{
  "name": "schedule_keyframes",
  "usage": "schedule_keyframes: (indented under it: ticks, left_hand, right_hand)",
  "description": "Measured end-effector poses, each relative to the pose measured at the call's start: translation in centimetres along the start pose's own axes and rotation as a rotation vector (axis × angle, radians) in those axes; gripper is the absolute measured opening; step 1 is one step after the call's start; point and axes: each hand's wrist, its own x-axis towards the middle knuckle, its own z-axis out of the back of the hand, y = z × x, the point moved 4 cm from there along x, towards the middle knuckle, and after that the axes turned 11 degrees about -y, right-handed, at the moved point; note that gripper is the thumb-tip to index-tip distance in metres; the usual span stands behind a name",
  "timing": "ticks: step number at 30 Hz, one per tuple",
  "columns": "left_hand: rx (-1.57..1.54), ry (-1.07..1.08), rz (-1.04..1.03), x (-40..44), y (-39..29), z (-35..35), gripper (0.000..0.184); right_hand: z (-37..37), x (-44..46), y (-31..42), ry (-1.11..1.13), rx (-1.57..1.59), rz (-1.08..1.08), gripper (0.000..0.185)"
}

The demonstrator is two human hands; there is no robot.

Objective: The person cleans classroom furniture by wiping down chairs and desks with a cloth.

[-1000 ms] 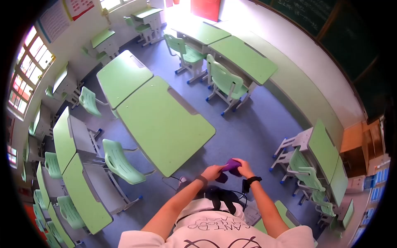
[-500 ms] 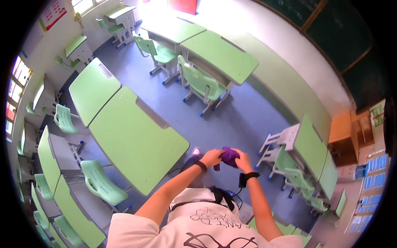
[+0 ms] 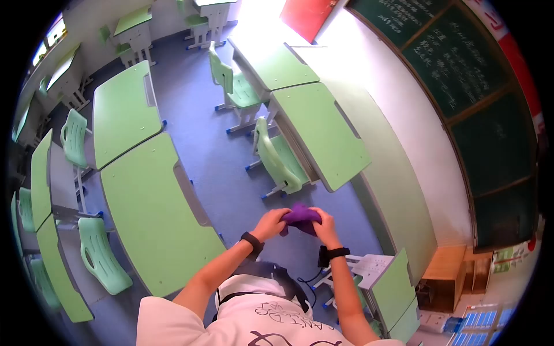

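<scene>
A bunched purple cloth (image 3: 301,217) hangs between my two hands, out in front of my body above the floor. My left hand (image 3: 270,224) grips its left side with the fingers closed. On the other side, my right hand (image 3: 325,226) pinches the cloth's right end. The fabric is crumpled, and a small part droops below the left fingers. Black bands circle both wrists, and a small dark device sits at the right one.
A green desk (image 3: 164,213) stands close on my left. Ahead is another desk (image 3: 323,127) with a green chair (image 3: 280,158) beside it. At lower right are a desk (image 3: 389,288) and a wooden cabinet (image 3: 444,274). A blackboard (image 3: 490,138) spans the right wall.
My view has turned and shifted, bringing more of the blackboard into sight and the right-hand desks lower in view. Both hands still hold the cloth, which is now bunched differently.
</scene>
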Motion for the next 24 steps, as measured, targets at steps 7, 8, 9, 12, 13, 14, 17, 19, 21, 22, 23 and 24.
schedule_keyframes:
  ticks: [7,8,9,12,13,14,17,19,21,22,23,24]
  left_hand:
    - [-0.025,-0.297,0.107,3.5,1.7,5.6,0.029]
    - [-0.005,-0.352,0.083,4.1,1.9,6.4,0.030]
    - [0.018,-0.406,0.055,4.9,1.9,7.3,0.030]
    - [0.011,-0.487,0.169,7.5,1.2,9.7,0.032]
    - [0.037,-0.543,0.156,8.4,1.0,10.4,0.032]
    - [0.062,-0.603,0.140,9.7,0.6,11.2,0.033]
    - [0.233,-0.760,0.055,13.9,-1.1,13.3,0.036]
    - [0.356,-0.799,0.006,17.3,-2.5,14.6,0.040]
    - [0.457,-0.867,-0.104,21.6,-3.2,16.3,0.045]
    - [0.503,-0.890,-0.161,23.2,-3.4,16.9,0.048]
    - [0.570,-0.906,-0.171,24.8,-3.4,17.0,0.048]
    - [0.639,-0.923,-0.191,26.4,-3.5,17.3,0.048]
  right_hand:
    - [-5.2,10.6,2.6,0.290,0.050,0.152,0.025]
    - [-6.0,12.2,3.2,0.319,0.040,0.204,0.024]
    - [-6.7,13.9,3.9,0.343,0.029,0.259,0.023]
    - [-7.9,18.8,6.8,0.373,0.039,0.379,0.026]
    - [-8.1,20.4,7.8,0.372,0.077,0.430,0.028]
    - [-8.2,22.3,8.9,0.371,0.115,0.485,0.030]
    - [-9.1,27.9,10.4,0.330,0.147,0.681,0.043]
    - [-9.6,31.7,11.0,0.335,0.129,0.782,0.053]
    - [-10.5,35.7,10.6,0.295,0.105,0.809,0.057]
    - [-11.1,37.2,10.3,0.270,0.102,0.823,0.058]
    - [-11.6,38.7,9.7,0.249,0.095,0.831,0.058]
    - [-12.2,40.0,9.1,0.221,0.089,0.844,0.059]
